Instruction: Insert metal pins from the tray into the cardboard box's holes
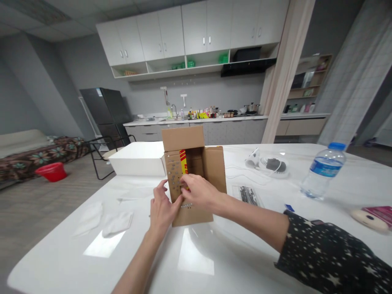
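Observation:
An open cardboard box (191, 218) stands on the white table with its flaps spread. Small silver, stud-like pieces dot its left flap (174, 171), and a red and yellow printed strip (183, 160) runs along that flap's inner edge. My left hand (163, 208) grips the box at the left flap, thumb in front and fingers at the outer edge. Over the lower part of the same flap, my right hand (200, 191) is closed in a pinch; what its fingertips hold is hidden. The inside of the box is dark, and my right hand covers part of the opening.
Behind the box at left lies a long white box (137, 165). To the right are a clear bag of dark, thin pieces (248, 195), a packaged cable item (272, 165) and a water bottle (324, 169). White cloths (118, 223) lie at left.

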`<state>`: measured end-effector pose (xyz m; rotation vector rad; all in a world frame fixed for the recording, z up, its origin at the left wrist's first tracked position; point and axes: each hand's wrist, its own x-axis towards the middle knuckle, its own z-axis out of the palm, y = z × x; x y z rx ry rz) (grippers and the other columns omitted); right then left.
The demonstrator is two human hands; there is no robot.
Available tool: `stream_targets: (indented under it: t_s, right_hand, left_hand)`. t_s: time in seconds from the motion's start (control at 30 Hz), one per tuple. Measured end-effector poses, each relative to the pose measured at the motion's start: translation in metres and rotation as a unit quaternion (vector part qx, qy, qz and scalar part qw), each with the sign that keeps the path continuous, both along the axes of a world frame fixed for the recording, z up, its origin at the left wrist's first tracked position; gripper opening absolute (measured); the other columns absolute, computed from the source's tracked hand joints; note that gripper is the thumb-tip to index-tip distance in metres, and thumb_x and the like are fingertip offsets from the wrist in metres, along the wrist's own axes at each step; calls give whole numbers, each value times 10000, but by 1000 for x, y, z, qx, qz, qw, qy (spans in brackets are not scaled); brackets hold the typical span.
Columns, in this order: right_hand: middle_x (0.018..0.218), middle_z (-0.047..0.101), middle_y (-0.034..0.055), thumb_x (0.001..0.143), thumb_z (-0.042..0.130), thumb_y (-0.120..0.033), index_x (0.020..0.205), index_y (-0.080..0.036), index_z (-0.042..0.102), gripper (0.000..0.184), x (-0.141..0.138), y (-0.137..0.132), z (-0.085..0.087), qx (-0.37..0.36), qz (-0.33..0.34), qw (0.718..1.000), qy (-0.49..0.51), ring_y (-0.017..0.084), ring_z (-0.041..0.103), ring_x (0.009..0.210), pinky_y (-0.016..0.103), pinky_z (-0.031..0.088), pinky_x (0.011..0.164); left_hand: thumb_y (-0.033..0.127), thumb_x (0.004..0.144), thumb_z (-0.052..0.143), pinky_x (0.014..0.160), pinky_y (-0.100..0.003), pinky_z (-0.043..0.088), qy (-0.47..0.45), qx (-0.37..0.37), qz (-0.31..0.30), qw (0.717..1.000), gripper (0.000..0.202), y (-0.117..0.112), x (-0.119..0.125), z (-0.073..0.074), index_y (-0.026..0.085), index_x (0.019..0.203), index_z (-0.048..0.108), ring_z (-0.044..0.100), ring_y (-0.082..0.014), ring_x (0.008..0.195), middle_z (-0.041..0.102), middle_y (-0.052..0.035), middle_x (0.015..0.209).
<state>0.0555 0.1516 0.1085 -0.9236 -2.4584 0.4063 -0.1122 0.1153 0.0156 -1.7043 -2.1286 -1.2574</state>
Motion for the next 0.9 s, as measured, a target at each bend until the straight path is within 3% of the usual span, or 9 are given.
stream_targets:
  t_s: [0.2, 0.47, 0.67, 0.9]
  right_hand:
    - [1140, 686, 121, 933, 461, -144, 1139, -179, 578, 239, -22, 4, 1, 14, -73, 994, -83, 244, 692, 962, 339, 497, 765]
    - [1112, 703, 133, 955, 452, -173, 1114, -175, 587, 208, -34, 9, 2, 54, -90, 986, -127, 265, 719, 979, 353, 532, 770]
    - [1102, 729, 188, 959, 475, -167, 1148, -135, 590, 224, -46, 8, 4, 64, -101, 980, -161, 276, 723, 1030, 364, 537, 826]
    - [1113, 715, 246, 983, 463, -218, 1163, -85, 567, 247, -54, 3, 8, 95, -98, 974, -183, 288, 730, 1020, 371, 560, 801]
  left_hand:
    - [489, 802, 664, 721, -384, 514, -16, -9, -17, 1000, 701, 1, 2, -1, 244, 1378, 348, 655, -220, 851, 556, -46, 1095]
    - [413, 790, 689, 777, -402, 522, -26, -4, -31, 999, 685, 2, 4, -2, 247, 1369, 362, 675, -240, 932, 572, -85, 1202]
    - [436, 818, 646, 769, -401, 519, -22, -27, -23, 999, 662, 1, 3, -1, 234, 1380, 359, 680, -244, 908, 578, -87, 1181]
    - [357, 794, 658, 860, -425, 498, 0, -32, -14, 999, 708, -1, 6, 4, 226, 1418, 351, 669, -260, 950, 594, -95, 1188]
